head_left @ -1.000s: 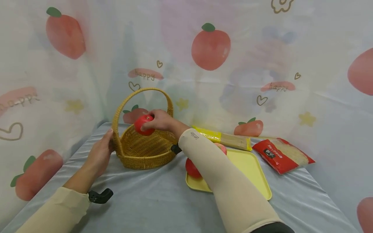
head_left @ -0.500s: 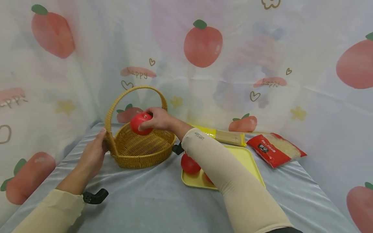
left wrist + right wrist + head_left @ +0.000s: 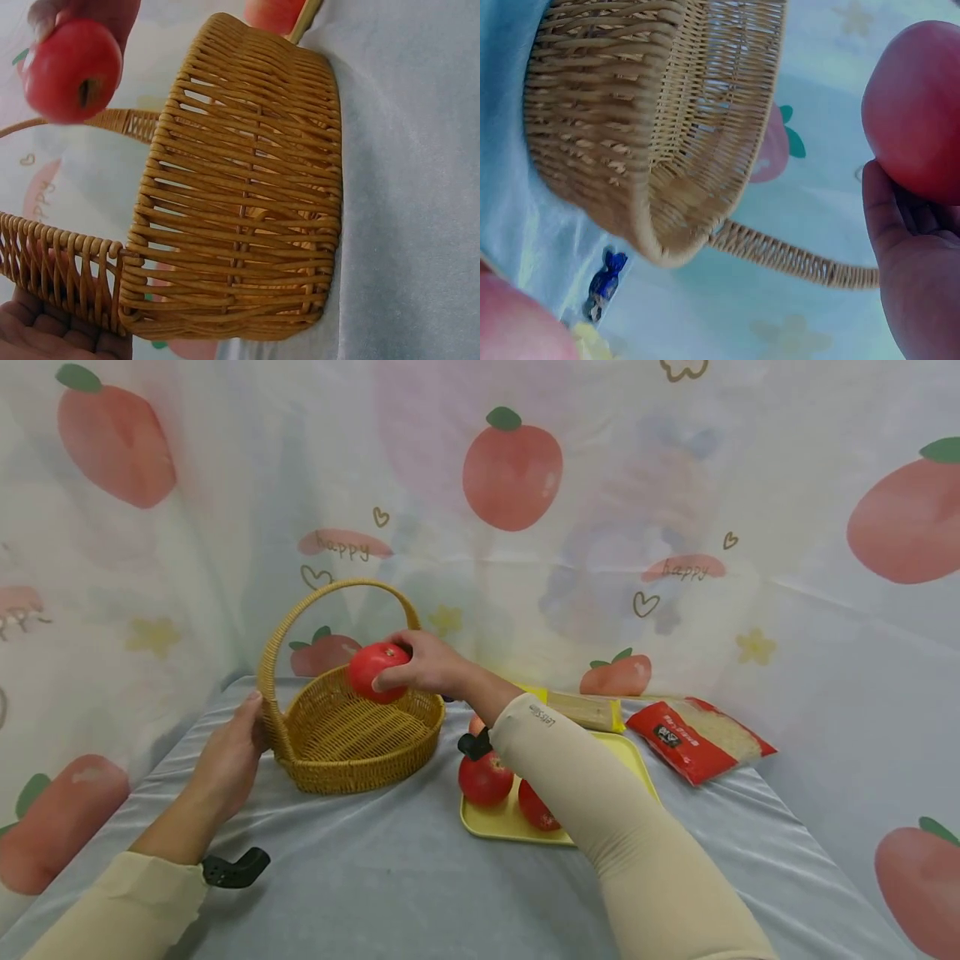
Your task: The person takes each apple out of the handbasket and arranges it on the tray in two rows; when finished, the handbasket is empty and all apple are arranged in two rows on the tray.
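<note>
My right hand (image 3: 431, 662) grips a red apple (image 3: 377, 672) from the right, above the far side of a woven wicker basket (image 3: 360, 777). In the left wrist view the apple (image 3: 73, 71) hangs clear of the rim. The basket stands on the cloth with its tall handle (image 3: 300, 606) upright, and nothing shows inside it. My left hand (image 3: 228, 760) rests against the handle's left foot; in the left wrist view its fingers (image 3: 56, 330) lie along the outside. Several more apples sit on a yellow tray (image 3: 480, 828), one a red apple (image 3: 486, 779), partly hidden by my right forearm.
Behind the tray lies a long yellow-ended packet (image 3: 585, 710), its contents unclear. A red and clear bag (image 3: 697, 739) is on the right. A blue wrapped candy (image 3: 606, 285) lies beyond the basket. A printed curtain (image 3: 510, 610) encloses the grey-blue cloth (image 3: 360, 877).
My right hand has shifted right relative to the basket, still holding the apple, and more of the tray's apples show. The head view has turned slightly right. My left hand stays at the handle.
</note>
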The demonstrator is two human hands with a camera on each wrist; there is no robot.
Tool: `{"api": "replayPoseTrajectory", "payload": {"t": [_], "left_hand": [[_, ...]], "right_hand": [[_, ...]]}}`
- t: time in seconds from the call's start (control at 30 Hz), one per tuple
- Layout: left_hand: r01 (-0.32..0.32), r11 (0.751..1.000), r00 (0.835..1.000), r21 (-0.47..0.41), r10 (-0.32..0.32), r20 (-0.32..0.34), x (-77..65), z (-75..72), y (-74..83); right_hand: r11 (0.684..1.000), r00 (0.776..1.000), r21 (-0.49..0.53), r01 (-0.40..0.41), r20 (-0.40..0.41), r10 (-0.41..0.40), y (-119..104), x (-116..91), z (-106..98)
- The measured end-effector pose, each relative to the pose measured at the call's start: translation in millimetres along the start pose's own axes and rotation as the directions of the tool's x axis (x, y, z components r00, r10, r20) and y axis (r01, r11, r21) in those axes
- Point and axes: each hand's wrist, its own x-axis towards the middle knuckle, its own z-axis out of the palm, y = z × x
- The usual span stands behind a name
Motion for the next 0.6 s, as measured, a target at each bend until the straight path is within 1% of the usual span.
{"api": "replayPoseTrajectory", "payload": {"t": [0.27, 0.4, 0.6], "left_hand": [[0.004, 0.999, 1.0, -0.032, -0.003, 0.013, 1.5, 0.0, -0.8], [0.005, 0.999, 1.0, -0.049, -0.005, 0.0, 2.2, -0.1, -1.4], [-0.003, 0.997, 1.0, -0.083, 0.002, -0.01, 1.7, 0.9, -2.0]], "right_hand": [[1.0, 1.0, 0.013, -0.01, -0.029, 0.011, 9.0, -22.2, -21.7], [0.999, 0.999, 0.044, -0.006, -0.037, 0.008, 16.4, -33.0, -27.9], [0.999, 0.999, 0.044, 0.01, -0.047, -0.008, 24.3, -52.3, -34.8]]}}
